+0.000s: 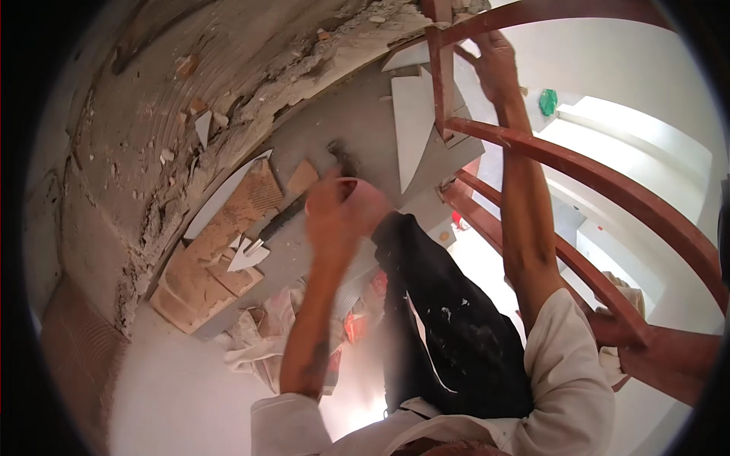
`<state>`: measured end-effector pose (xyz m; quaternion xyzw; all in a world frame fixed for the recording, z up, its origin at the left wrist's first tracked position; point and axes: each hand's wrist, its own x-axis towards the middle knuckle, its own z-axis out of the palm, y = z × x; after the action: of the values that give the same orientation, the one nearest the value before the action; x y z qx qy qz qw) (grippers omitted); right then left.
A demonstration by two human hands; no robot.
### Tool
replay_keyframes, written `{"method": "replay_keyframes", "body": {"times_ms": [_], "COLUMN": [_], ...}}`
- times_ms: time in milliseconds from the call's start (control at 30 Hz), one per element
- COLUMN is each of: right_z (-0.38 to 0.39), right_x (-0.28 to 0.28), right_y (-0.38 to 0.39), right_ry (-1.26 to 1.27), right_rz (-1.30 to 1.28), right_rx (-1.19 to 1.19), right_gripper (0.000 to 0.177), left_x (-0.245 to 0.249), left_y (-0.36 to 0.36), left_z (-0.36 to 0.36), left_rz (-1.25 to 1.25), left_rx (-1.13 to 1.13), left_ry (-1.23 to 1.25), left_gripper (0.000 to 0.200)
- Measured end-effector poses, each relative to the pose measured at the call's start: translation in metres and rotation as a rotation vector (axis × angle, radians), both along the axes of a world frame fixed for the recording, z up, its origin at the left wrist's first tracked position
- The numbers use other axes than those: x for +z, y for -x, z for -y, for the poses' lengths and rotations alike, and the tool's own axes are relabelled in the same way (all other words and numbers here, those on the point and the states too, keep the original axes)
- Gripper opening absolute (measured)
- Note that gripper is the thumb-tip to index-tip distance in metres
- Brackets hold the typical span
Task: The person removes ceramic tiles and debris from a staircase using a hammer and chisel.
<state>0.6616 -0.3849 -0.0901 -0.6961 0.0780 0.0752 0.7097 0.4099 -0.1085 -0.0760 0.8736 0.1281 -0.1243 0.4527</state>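
My left hand (334, 209), smeared by motion, is closed and held low over the stair landing. Just beyond its fingers shows the blurred dark head of what looks like a hammer (344, 158); its handle is hidden by the hand. My pinkish foot or shoe (371, 205) is right beside the hand, below a black trouser leg (456, 311) with white specks. My right hand (496, 64) reaches far forward and grips the red-brown metal railing (547, 148) near its upper corner.
Broken tile pieces (217, 266) and a white shard (247, 256) lie along the rough, chipped wall (175, 144). A long pointed white tile (411, 125) lies near the railing post. Crumpled sacks (262, 342) are below, and a green object (547, 102) is beyond the railing.
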Motion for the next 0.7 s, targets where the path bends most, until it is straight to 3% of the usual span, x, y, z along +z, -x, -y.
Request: {"method": "replay_keyframes", "body": {"times_ms": [33, 100, 200, 367, 500, 600, 700], "right_z": [-0.001, -0.009, 0.000, -0.007, 0.001, 0.010, 0.022], "right_x": [-0.005, -0.007, -0.027, -0.043, -0.050, -0.066, -0.081], "right_y": [0.004, 0.014, 0.018, 0.024, 0.019, 0.019, 0.012], "right_ry": [0.051, 0.150, 0.198, 0.090, 0.211, 0.281, 0.281], "right_rz": [-0.008, -0.063, -0.133, -0.212, -0.131, -0.050, -0.084], "right_rx": [-0.007, 0.003, 0.076, 0.091, 0.196, 0.239, 0.253], "right_gripper": [0.034, 0.043, 0.046, 0.045, 0.038, 0.033, 0.035], "left_x": [-0.002, -0.028, -0.030, -0.059, -0.032, 0.010, 0.045], "left_y": [-0.022, -0.039, -0.060, -0.047, -0.056, -0.075, -0.078], "left_z": [0.045, 0.092, 0.120, 0.139, 0.120, 0.092, 0.047], "left_rz": [-0.077, 0.043, -0.116, -0.027, 0.199, 0.088, -0.201], "left_rx": [-0.082, -0.111, -0.208, -0.136, -0.055, -0.158, -0.093], "left_ry": [-0.288, -0.190, -0.188, -0.263, -0.215, -0.163, -0.068], "left_gripper": [0.080, 0.094, 0.101, 0.091, 0.079, 0.071, 0.063]}}
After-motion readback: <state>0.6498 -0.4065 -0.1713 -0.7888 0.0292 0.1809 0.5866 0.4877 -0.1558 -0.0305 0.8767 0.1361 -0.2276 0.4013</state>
